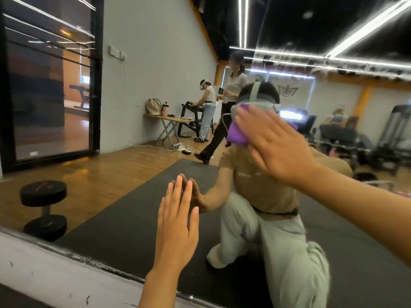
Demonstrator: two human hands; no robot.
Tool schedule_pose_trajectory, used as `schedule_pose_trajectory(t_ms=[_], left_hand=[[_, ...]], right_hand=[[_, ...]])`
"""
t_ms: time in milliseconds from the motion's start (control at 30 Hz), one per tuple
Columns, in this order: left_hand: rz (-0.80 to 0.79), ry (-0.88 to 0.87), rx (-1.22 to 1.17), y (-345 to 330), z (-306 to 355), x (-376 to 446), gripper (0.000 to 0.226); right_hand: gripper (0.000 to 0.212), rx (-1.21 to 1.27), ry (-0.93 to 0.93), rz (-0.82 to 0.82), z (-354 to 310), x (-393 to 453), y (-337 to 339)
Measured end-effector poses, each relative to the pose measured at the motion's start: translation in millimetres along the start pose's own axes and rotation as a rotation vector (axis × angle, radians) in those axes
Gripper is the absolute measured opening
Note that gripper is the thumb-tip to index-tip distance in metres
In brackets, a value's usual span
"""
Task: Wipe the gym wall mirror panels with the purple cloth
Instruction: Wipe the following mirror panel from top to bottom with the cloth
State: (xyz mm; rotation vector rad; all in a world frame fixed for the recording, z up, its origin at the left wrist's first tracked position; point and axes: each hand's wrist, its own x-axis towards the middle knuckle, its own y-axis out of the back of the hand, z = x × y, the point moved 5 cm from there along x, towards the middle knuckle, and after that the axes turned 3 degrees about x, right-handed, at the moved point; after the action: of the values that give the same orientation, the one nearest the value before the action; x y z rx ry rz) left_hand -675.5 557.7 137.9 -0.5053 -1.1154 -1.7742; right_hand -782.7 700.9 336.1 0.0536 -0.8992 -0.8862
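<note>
Head view: at six o'clock the left hand (178, 221) lies flat with straight fingers, fingertips on the large glass wall mirror (124, 174). Toward two o'clock the right hand (273, 143), fingers spread straight, presses the crumpled purple cloth (236, 135) against the glass. Reflected at nine o'clock stands a black round-ended dumbbell (44, 208).

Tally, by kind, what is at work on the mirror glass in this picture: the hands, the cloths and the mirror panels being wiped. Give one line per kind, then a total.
hands: 2, left hand flat on the glass, right hand pressing the cloth
purple cloth: 1
mirror panel being wiped: 1
Total: 4
</note>
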Motion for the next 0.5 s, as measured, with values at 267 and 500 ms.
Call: schedule_pose_trajectory(t_ms=[267, 500], left_hand=[[-0.005, -0.021, -0.034, -4.9, -2.9, -0.5, 0.063], [0.02, -0.064, -0.002, -11.6, -7.3, 0.3, 0.065]], right_hand=[[0.057, -0.023, -0.13, 0.078, -26.3, -16.8, -13.3], [0.09, -0.055, 0.192, -0.318, -129.5, -139.6, -79.8]])
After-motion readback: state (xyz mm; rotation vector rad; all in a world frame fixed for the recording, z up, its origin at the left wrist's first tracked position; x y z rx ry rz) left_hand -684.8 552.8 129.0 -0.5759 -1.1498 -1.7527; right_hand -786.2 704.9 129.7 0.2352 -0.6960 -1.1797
